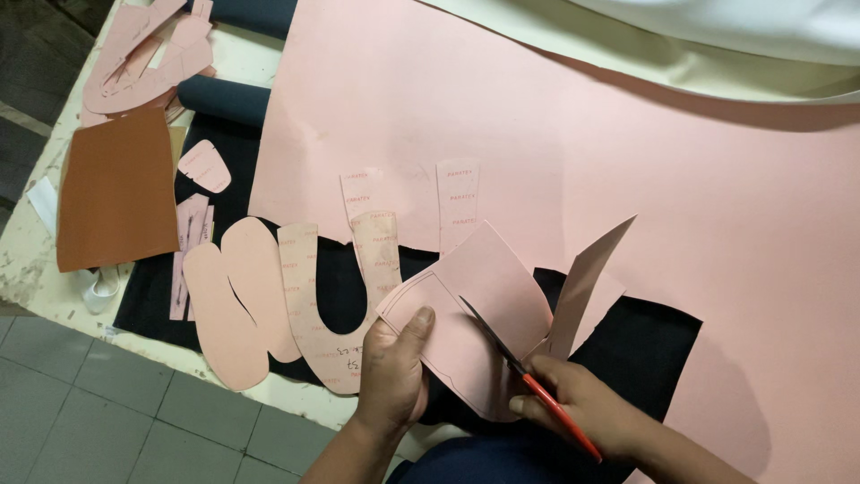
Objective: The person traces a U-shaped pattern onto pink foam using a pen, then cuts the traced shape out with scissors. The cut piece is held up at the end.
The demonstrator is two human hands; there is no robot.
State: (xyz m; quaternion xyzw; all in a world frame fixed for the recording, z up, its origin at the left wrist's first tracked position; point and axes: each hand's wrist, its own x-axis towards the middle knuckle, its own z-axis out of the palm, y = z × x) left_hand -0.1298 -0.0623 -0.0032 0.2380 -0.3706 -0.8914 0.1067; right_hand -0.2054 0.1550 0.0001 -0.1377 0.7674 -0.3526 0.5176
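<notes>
With the left hand [391,372] pinching the pink piece [475,314] near the tabletop's [242,54] near edge and the right hand [587,408] closed on the orange-handled scissors [528,381] mid-cut, the floppy sheet could buckle, likely pulling the blades off the traced curve.

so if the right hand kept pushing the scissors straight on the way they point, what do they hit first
The right hand holds the red-handled scissors, blades pointing up and left into the pink cut piece. Going straight on, they would likely meet more of that piece, then the left hand's thumb, though depth is unclear.
</notes>
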